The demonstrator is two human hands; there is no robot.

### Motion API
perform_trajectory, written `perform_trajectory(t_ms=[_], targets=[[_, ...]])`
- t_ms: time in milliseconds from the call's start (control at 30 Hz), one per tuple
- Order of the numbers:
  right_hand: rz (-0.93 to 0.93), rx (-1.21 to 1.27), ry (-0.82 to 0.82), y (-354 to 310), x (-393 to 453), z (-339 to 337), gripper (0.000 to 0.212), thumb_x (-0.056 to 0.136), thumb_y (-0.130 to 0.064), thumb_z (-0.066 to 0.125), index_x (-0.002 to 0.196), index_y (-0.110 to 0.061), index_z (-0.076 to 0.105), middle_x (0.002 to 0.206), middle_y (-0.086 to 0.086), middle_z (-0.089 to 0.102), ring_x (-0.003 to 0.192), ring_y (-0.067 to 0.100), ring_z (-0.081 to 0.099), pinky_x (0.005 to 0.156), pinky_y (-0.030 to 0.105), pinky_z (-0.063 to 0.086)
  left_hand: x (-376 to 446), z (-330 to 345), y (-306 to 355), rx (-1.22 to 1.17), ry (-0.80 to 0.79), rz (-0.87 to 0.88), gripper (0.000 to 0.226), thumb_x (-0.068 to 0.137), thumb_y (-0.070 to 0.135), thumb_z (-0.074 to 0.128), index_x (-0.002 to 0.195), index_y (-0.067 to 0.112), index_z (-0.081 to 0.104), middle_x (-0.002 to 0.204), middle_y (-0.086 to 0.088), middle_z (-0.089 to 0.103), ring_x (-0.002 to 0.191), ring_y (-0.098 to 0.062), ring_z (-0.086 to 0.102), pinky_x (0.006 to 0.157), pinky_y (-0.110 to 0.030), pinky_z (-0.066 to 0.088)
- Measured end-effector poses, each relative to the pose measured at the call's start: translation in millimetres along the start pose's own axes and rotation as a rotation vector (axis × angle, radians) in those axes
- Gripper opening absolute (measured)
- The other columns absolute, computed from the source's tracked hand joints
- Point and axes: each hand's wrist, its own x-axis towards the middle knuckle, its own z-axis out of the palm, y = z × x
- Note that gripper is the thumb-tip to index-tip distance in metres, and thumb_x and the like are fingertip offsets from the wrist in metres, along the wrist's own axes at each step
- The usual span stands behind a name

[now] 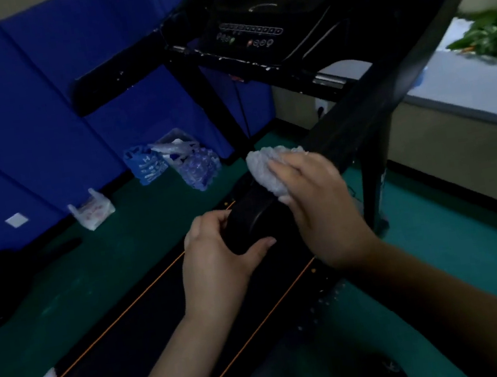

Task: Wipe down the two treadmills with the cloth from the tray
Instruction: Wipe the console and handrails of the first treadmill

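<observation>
Both hands work the treadmill (309,36) handrail (345,133): left hand (218,256) grips its end, right hand (312,198) presses the cloth (265,170) flat; green floor (473,252) lies open alongside.

single head cam, tilted view looking forward and down, close above the treadmill (252,44) handrail, console straight ahead

Dim, bluish, underexposed wide-angle view, soft motion blur, curved distortion toward edges.

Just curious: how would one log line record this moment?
left hand grips handrail end | right hand presses cloth on handrail
</observation>
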Motion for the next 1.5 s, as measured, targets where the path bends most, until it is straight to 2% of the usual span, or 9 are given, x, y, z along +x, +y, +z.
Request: perform_trajectory(t_ms=[167, 333, 500, 567, 833, 1033, 1133, 1333, 1500], targets=[[0.044, 0.089, 0.193, -28.6, -45.4, 24.2, 0.047, 0.088, -0.014, 0.054, 0.134, -0.003, 0.051, 0.137, 0.013, 0.05, 0.123, 0.026, 0.046, 0.11, 0.029, 0.03, 5.2, -9.0, -5.4, 0.03, -0.122, 0.111, 0.066, 0.064, 0.059, 0.071, 0.115, 0.021, 0.053, 0.104, 0.007, 0.049, 0.1, -0.013, 0.051, 0.086, -0.029, 0.046], [0.167, 0.085, 0.305, 11.8, -26.5, 20.1, 0.044, 0.094, -0.015, 0.049, 0.136, -0.005, 0.049, 0.138, 0.015, 0.049, 0.122, 0.03, 0.047, 0.105, 0.032, 0.033, 7.7, -11.9, 2.5, -0.06, -0.157, 0.141, 0.052, 0.077, 0.053, 0.062, 0.119, 0.025, 0.05, 0.109, 0.01, 0.046, 0.103, -0.007, 0.047, 0.088, -0.021, 0.039], [0.456, 0.373, 0.459, -17.3, -42.9, 36.5, 0.04, 0.09, -0.004, 0.057, 0.13, -0.008, 0.055, 0.124, 0.001, 0.041, 0.111, -0.012, 0.038, 0.096, 0.005, 0.03, 19.6, -9.3, 16.9, -0.013, -0.186, 0.203, 0.047, 0.084, 0.046, 0.06, 0.127, 0.029, 0.05, 0.112, 0.015, 0.044, 0.107, -0.001, 0.044, 0.084, -0.012, 0.032], [0.503, 0.469, 0.446, -35.5, -56.8, 49.3, 0.039, 0.089, -0.004, 0.059, 0.128, -0.009, 0.057, 0.121, 0.001, 0.038, 0.111, -0.016, 0.036, 0.094, 0.002, 0.03, 21.5, -8.5, 19.5, 0.016, -0.179, 0.212, 0.046, 0.084, 0.046, 0.061, 0.126, 0.03, 0.051, 0.11, 0.016, 0.045, 0.104, 0.0, 0.044, 0.08, -0.012, 0.033], [0.631, 0.458, 0.597, 31.8, -10.9, 20.6, 0.027, 0.089, -0.02, 0.062, 0.115, -0.013, 0.064, 0.115, 0.0, 0.043, 0.101, -0.005, 0.042, 0.09, 0.006, 0.036, 39.4, -7.8, 34.1, 0.16, -0.206, 0.27, 0.043, 0.08, 0.052, 0.059, 0.118, 0.034, 0.053, 0.105, 0.016, 0.049, 0.085, 0.008, 0.049, 0.068, -0.01, 0.036], [0.529, 0.58, 0.525, 20.4, -33.1, 30.4, 0.054, 0.091, -0.012, 0.063, 0.141, -0.015, 0.041, 0.121, 0.006, 0.044, 0.111, -0.009, 0.044, 0.093, 0.007, 0.036, 46.7, -1.4, 35.2, 0.187, -0.169, 0.275, 0.045, 0.072, 0.062, 0.05, 0.11, 0.037, 0.054, 0.098, 0.018, 0.05, 0.083, 0.002, 0.052, 0.067, -0.021, 0.045], [0.502, 0.534, 0.512, 33.1, -22.0, 28.7, 0.048, 0.091, -0.011, 0.062, 0.136, -0.018, 0.048, 0.114, 0.006, 0.042, 0.103, -0.012, 0.04, 0.091, 0.005, 0.035, 46.1, 0.3, 33.1, 0.164, -0.162, 0.257, 0.043, 0.072, 0.06, 0.052, 0.109, 0.039, 0.055, 0.096, 0.018, 0.05, 0.086, 0.005, 0.053, 0.065, -0.015, 0.042], [0.81, 0.582, 0.611, 63.6, 5.2, 19.2, 0.035, 0.091, -0.012, 0.061, 0.125, -0.011, 0.059, 0.106, -0.002, 0.044, 0.084, -0.017, 0.046, 0.078, -0.001, 0.034, 45.9, 5.5, 29.4, 0.101, -0.128, 0.258, 0.046, 0.069, 0.059, 0.052, 0.109, 0.036, 0.057, 0.095, 0.018, 0.052, 0.089, 0.008, 0.052, 0.066, -0.013, 0.039], [0.712, 0.609, 0.517, 5.4, -32.5, 39.0, 0.035, 0.092, -0.01, 0.06, 0.126, -0.011, 0.058, 0.114, 0.0, 0.043, 0.101, -0.012, 0.044, 0.089, 0.003, 0.034, 45.7, 5.6, 26.5, 0.097, -0.131, 0.255, 0.052, 0.069, 0.061, 0.05, 0.112, 0.033, 0.057, 0.099, 0.016, 0.052, 0.084, 0.004, 0.047, 0.064, -0.015, 0.039]])
